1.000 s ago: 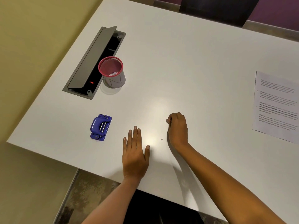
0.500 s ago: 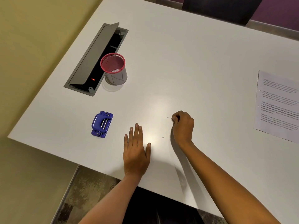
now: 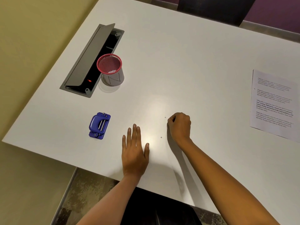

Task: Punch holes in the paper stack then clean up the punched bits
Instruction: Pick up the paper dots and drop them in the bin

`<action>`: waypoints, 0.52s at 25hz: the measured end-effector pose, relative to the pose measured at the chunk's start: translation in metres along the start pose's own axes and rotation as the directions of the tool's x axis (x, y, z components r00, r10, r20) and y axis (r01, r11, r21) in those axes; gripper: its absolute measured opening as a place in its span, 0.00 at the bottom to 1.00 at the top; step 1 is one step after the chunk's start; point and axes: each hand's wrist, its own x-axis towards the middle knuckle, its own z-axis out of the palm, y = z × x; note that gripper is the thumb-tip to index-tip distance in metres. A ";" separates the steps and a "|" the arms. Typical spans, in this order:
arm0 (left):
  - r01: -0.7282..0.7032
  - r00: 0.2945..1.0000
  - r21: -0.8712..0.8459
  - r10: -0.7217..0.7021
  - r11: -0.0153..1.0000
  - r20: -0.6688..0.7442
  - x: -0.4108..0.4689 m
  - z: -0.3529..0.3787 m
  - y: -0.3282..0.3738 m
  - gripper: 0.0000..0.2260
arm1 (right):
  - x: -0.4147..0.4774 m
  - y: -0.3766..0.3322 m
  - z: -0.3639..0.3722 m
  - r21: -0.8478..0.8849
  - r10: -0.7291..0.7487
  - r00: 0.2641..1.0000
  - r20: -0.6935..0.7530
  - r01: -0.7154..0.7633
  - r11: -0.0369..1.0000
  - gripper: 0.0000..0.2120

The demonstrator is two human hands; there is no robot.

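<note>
The left hand (image 3: 135,153) lies flat, fingers extended (palm down), while the right hand (image 3: 179,125) is curled, fingertips pinched.

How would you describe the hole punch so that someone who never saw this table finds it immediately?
Start at the white table and follow its near edge toward the left hand, which lies flat. The hole punch sits just left of that hand, alone on the bare surface. It is the only blue object, small and glossy, with two metal bars on top.
</note>
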 end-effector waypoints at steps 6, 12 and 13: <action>0.000 1.000 0.006 0.000 1.000 0.004 0.001 0.001 0.000 0.29 | 0.004 0.003 0.001 0.014 0.104 0.989 0.104 -0.106 0.994 0.05; 0.005 1.000 0.009 -0.005 1.000 0.005 0.001 0.001 -0.001 0.29 | -0.006 0.008 -0.005 0.108 0.096 0.982 0.165 -0.115 0.988 0.06; 0.006 1.000 0.009 -0.006 1.000 0.008 0.001 0.001 -0.001 0.29 | -0.008 0.011 -0.008 0.165 0.102 0.984 0.144 -0.125 0.978 0.04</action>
